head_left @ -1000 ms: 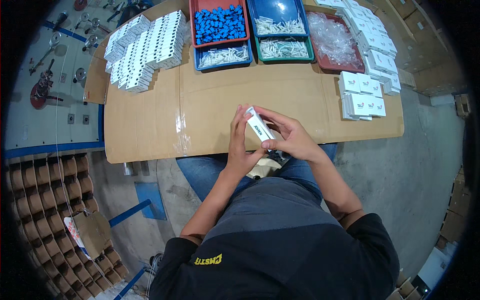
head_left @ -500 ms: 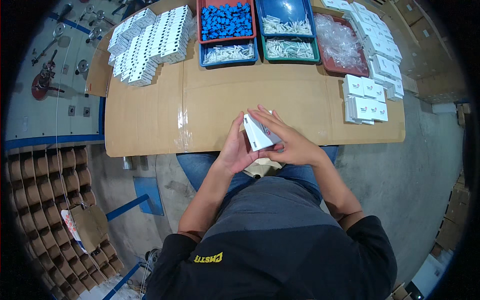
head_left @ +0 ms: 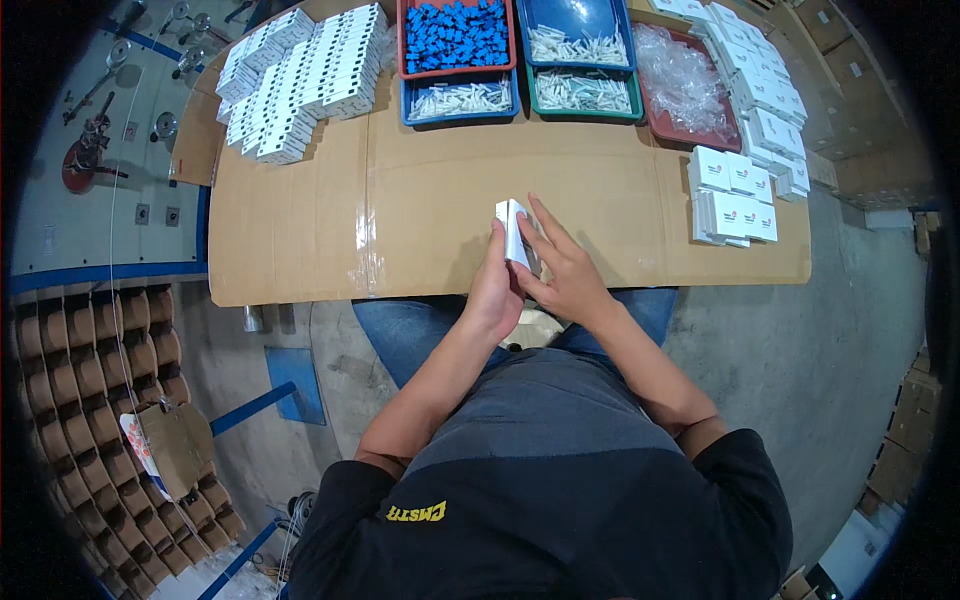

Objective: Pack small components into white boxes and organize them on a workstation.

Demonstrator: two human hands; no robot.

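White box (head_left: 512,231): held btwn both hands, over near edge of cardboard sheet (head_left: 430,205); narrow side up, far end pointing away from body.
L hand (head_left: 494,297): gripping box along its L side; some fingers hidden.
R hand (head_left: 573,278): fingers partly extd. & spread, in contact w/ box's R side; index finger reaches past box; thumb nr. lower end.
Stacked boxes, L (head_left: 312,82): white, in rows at far L of sheet.
Stacked boxes, R (head_left: 733,198): white, grouped at R edge.
Red tray (head_left: 460,72): blue parts (head_left: 455,35) inside; overlaps blue tray (head_left: 461,121) w/ white pcs.
Green tray (head_left: 588,117): white pcs., R of blue tray.
Clear plastic bags (head_left: 685,85): in dark-red tray (head_left: 700,142), far R.
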